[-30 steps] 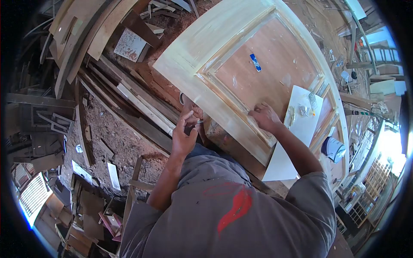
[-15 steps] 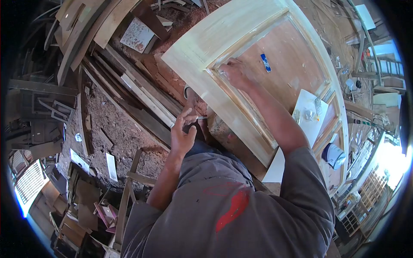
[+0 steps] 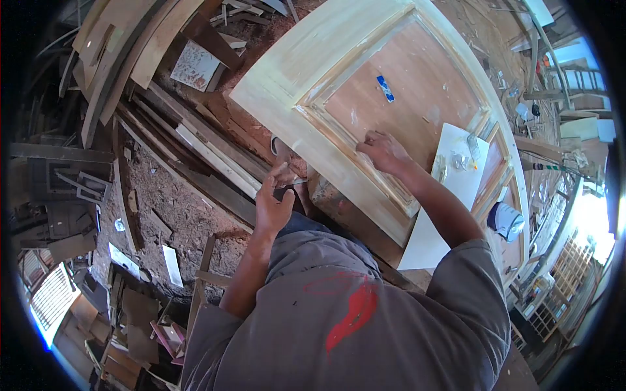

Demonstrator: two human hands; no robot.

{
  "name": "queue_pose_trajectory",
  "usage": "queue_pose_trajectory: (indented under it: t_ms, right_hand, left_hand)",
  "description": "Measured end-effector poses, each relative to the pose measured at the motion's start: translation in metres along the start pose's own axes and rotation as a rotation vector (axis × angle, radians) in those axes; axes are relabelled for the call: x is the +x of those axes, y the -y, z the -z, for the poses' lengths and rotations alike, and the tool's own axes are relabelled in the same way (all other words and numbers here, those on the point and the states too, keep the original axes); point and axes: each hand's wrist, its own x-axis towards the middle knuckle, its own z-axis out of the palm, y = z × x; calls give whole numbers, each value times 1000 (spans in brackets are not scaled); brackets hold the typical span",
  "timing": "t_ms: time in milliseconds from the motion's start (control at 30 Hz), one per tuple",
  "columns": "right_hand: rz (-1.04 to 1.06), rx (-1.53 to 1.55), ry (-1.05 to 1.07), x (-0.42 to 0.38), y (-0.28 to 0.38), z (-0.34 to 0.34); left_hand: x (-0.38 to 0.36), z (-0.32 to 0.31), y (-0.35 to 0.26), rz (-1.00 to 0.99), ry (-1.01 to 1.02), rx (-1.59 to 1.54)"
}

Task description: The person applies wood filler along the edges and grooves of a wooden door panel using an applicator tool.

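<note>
A pale wooden door (image 3: 280, 72) with recessed panels lies in front of me, showing whitish smears along its moulding. Over the near moulding of the large panel is my right hand (image 3: 386, 154), its fingers bent and drawn together; whatever they pinch is hidden. My left hand (image 3: 275, 199) is off the door's near edge, closed around a thin tool with a narrow metal blade (image 3: 299, 181) whose handle is mostly hidden. A small blue-and-white packet (image 3: 385, 89) rests on the large panel.
A white board (image 3: 427, 242) lies across the door, bearing clear plastic packets (image 3: 462, 161). Beyond it is a white-and-blue can (image 3: 506, 221). Long timber planks (image 3: 208, 150) lie at left on dirt ground, with scrap wood (image 3: 134, 306) lower left. A block-like support (image 3: 326, 195) shows beneath the door.
My right hand has slid from the panel's left corner along the near moulding toward me. The left hand keeps its hold on the thin tool. The view has shifted slightly.
</note>
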Motion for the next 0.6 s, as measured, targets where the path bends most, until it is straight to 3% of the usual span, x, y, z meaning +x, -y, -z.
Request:
queue_pose_trajectory:
  t_ms: [200, 600]
  right_hand:
    - [96, -104, 30, -71, -4, -3]
    - [-22, -26, -4, -185, -6, -24]
  left_hand:
    - [0, -7, -9, 8, 28, 77]
    - [5, -26, -20, -75, 128, 108]
